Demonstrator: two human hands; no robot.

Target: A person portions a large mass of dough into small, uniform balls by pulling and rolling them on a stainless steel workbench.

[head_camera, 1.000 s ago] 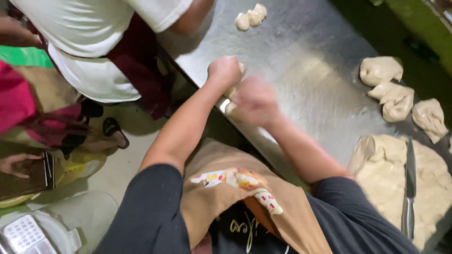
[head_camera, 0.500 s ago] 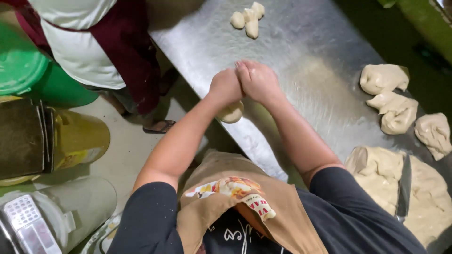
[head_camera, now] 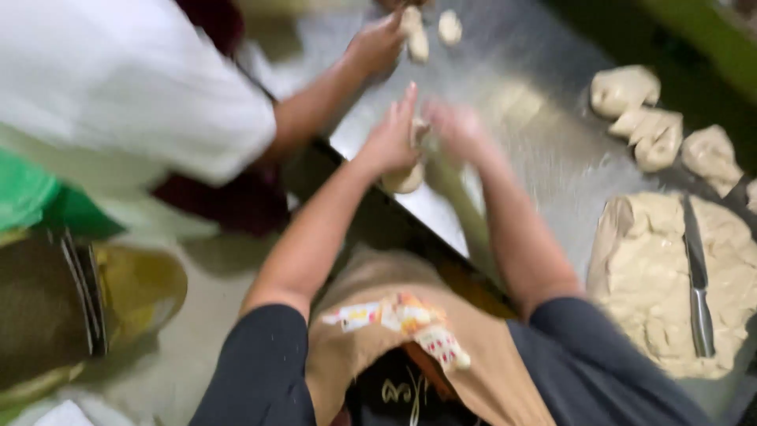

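My left hand (head_camera: 392, 140) and my right hand (head_camera: 456, 128) press together around a piece of pale dough (head_camera: 404, 178), which hangs below my palms over the near edge of the steel table (head_camera: 544, 150). The picture is blurred by motion. To my right lies a big slab of dough (head_camera: 670, 284) with a knife (head_camera: 697, 276) resting on top of it. Several cut dough lumps (head_camera: 654, 126) sit further back on the right.
A co-worker in a white shirt and dark red apron stands at left; that person's hand (head_camera: 377, 46) touches small dough balls (head_camera: 430, 30) at the table's far end. A green tub (head_camera: 31, 201) and a yellowish container (head_camera: 134, 288) stand on the floor at left.
The co-worker has leaned in and reached a hand to the small dough balls. My hands stay pressed on the dough piece, shifted slightly, and the view has swung left.
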